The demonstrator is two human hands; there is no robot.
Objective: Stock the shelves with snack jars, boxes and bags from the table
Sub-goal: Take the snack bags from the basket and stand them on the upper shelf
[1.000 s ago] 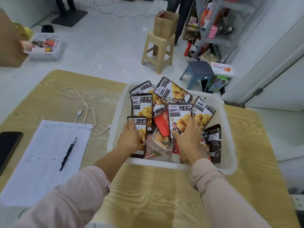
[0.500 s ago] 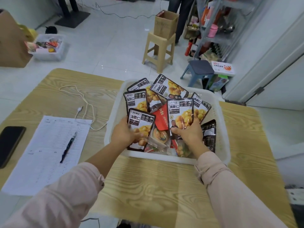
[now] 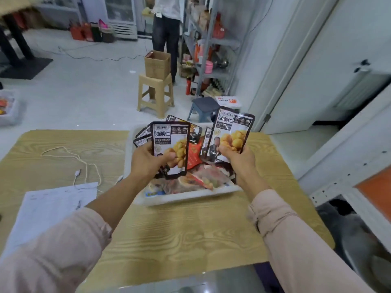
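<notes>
My left hand (image 3: 146, 160) grips a black and yellow chestnut snack bag (image 3: 171, 144) by its lower edge, held upright above the white bin (image 3: 182, 198). In my right hand (image 3: 236, 158) is a second bag of the same kind (image 3: 231, 132), lifted higher and tilted right. More such bags (image 3: 140, 140) and a red pack (image 3: 193, 154) lie in the bin on the wooden table (image 3: 179, 233). A metal shelf unit (image 3: 211, 45) with goods stands across the room.
A paper sheet (image 3: 48, 210) and a white cable (image 3: 84, 168) lie on the table's left. A beige stool with a cardboard box (image 3: 157, 64), a grey stool (image 3: 204, 106) and a standing person (image 3: 166, 30) are ahead. White shelving (image 3: 347, 180) stands at my right.
Both hands have lifted their bags up out of the bin, and my head has tilted up toward the shelves.
</notes>
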